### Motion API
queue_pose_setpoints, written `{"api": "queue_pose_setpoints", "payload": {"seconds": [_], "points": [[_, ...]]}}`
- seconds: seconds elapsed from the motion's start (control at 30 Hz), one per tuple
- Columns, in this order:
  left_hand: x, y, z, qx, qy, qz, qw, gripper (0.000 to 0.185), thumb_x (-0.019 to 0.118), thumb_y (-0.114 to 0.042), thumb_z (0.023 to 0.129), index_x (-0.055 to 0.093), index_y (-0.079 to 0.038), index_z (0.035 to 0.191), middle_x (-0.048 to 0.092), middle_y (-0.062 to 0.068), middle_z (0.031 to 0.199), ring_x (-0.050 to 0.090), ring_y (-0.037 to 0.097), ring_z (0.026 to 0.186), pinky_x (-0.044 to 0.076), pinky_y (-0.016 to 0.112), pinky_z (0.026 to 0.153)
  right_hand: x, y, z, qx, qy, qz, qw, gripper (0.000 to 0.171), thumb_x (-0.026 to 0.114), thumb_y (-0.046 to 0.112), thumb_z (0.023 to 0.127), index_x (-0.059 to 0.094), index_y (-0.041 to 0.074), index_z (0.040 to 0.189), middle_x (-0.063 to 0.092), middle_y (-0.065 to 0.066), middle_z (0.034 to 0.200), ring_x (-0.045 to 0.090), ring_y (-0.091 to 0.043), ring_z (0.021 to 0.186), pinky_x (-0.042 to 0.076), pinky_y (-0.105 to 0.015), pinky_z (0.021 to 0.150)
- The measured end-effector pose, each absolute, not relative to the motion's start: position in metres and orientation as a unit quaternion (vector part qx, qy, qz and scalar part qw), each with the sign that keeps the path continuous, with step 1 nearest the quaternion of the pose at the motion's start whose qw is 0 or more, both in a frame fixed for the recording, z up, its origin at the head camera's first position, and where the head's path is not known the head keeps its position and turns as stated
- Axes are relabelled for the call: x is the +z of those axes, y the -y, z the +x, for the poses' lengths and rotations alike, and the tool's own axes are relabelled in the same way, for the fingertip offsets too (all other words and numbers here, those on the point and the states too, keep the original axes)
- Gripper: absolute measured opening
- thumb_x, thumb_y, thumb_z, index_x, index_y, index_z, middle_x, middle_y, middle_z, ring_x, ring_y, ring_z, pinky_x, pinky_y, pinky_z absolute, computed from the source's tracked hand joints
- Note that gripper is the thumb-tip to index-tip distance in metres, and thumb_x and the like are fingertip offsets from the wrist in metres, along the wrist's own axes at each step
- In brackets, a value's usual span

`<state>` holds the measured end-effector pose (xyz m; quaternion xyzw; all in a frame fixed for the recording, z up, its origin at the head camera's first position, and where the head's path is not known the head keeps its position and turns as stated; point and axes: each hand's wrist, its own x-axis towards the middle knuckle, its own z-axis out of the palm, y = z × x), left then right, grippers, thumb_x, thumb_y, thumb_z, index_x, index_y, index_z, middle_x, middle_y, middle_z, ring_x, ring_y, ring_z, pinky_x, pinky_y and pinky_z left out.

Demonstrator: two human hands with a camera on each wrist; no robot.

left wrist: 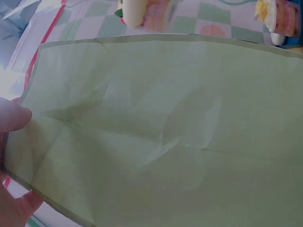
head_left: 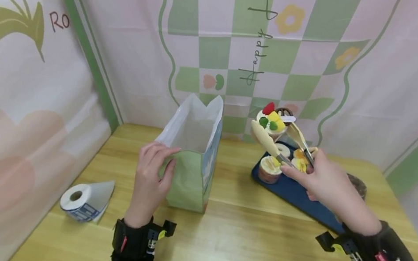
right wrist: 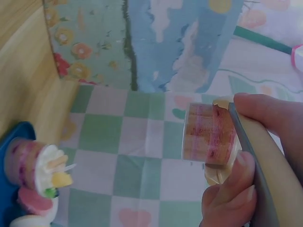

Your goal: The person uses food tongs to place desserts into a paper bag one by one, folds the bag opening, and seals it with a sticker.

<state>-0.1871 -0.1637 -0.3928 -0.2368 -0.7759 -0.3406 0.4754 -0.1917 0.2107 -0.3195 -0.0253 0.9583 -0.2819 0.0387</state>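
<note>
A paper bag (head_left: 186,181) stands upright on the table with its top open, green on the near side and pale inside. At its near-left rim my left hand (head_left: 153,171) pinches the edge, with the thumb (left wrist: 14,116) visible in the left wrist view. My right hand (head_left: 330,183) grips a pair of tongs (head_left: 265,140) with cream-coloured tips. Between those tips is a layered dessert cup (right wrist: 201,132), topped with fruit and raised above the tray (head_left: 300,197). Another dessert cup (head_left: 269,170) stands on the dark blue tray's left end.
More desserts, among them a yellow-topped one (head_left: 300,162), sit on the tray, partly hidden by the right hand and tongs. Left of the bag lies a roll of labels (head_left: 77,199) with its end loose. A printed curtain (head_left: 121,69) hangs behind the wooden table (head_left: 216,247).
</note>
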Motion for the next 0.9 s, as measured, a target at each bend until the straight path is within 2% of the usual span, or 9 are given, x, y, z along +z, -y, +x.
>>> {"api": "queue_pose_setpoints", "payload": {"seconds": [0.2,0.47,0.77,0.9], "points": [[-0.392,0.163,-0.187,-0.339,0.775,-0.237,0.477,0.021,0.067,0.0,0.085,0.069,-0.003,0.106,0.066,0.012,0.096,0.055,0.032,0.104,0.042,0.046,0.097,-0.305,-0.203,-0.191,-0.3,-0.953,-0.03,0.037,0.091,0.054,0.077,0.08,0.031,0.002,0.124,0.048,-0.009,0.075,0.059,-0.022,0.049,0.049,-0.037,0.045],[-0.391,0.162,-0.186,-0.342,0.777,-0.236,0.473,0.02,0.067,-0.001,0.085,0.069,-0.003,0.105,0.066,0.012,0.096,0.055,0.032,0.104,0.042,0.046,0.096,-0.287,-0.188,-0.191,-0.265,-0.963,-0.052,-0.001,0.08,0.055,0.078,0.079,0.036,0.005,0.107,0.042,-0.009,0.078,0.049,-0.022,0.052,0.042,-0.034,0.042],[-0.388,0.162,-0.189,-0.34,0.768,-0.251,0.482,0.02,0.066,0.001,0.085,0.069,-0.002,0.105,0.065,0.012,0.095,0.056,0.031,0.102,0.04,0.047,0.099,-0.271,-0.171,-0.194,-0.244,-0.967,-0.072,-0.015,0.085,0.055,0.08,0.077,0.038,0.005,0.114,0.049,-0.009,0.081,0.051,-0.022,0.059,0.038,-0.032,0.05],[-0.389,0.162,-0.189,-0.34,0.764,-0.257,0.484,0.02,0.065,0.0,0.086,0.069,-0.002,0.105,0.065,0.012,0.094,0.056,0.032,0.101,0.04,0.047,0.099,-0.265,-0.161,-0.193,-0.247,-0.966,-0.079,-0.02,0.083,0.056,0.08,0.076,0.039,0.006,0.11,0.05,-0.009,0.078,0.053,-0.021,0.059,0.036,-0.033,0.051]]}}
